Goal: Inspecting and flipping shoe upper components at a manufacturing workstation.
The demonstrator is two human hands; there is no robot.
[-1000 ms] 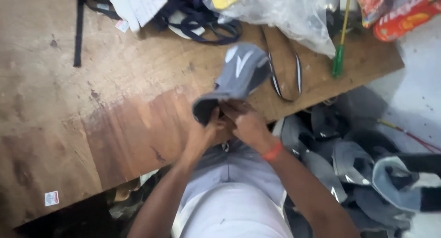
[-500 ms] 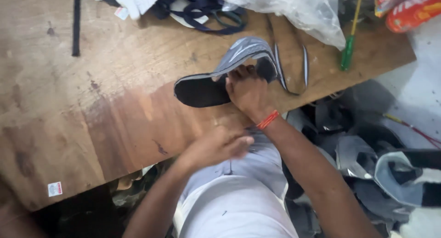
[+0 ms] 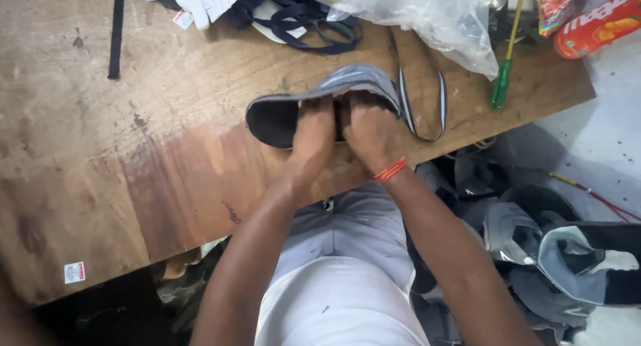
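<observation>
A grey sandal (image 3: pixel 304 106) with a dark insole and a grey strap upper lies on the wooden table (image 3: pixel 100 159) near its front edge. My left hand (image 3: pixel 312 136) and my right hand (image 3: pixel 369 131) press side by side on it, fingers tucked under the grey upper. An orange thread band circles my right wrist. The fingertips are hidden inside the upper.
A clear plastic bag (image 3: pixel 427 16), dark blue straps (image 3: pixel 300 16), a green-handled screwdriver (image 3: pixel 502 79) and an orange packet (image 3: pixel 594 22) lie at the table's far side. A loose grey strap (image 3: pixel 424 99) sits right of the sandal. Several grey sandal uppers (image 3: pixel 561 252) are piled on the floor at right.
The sandal came down from my lap onto the table. My left hand let go, then rejoined my right hand on it; now both press into the upper.
</observation>
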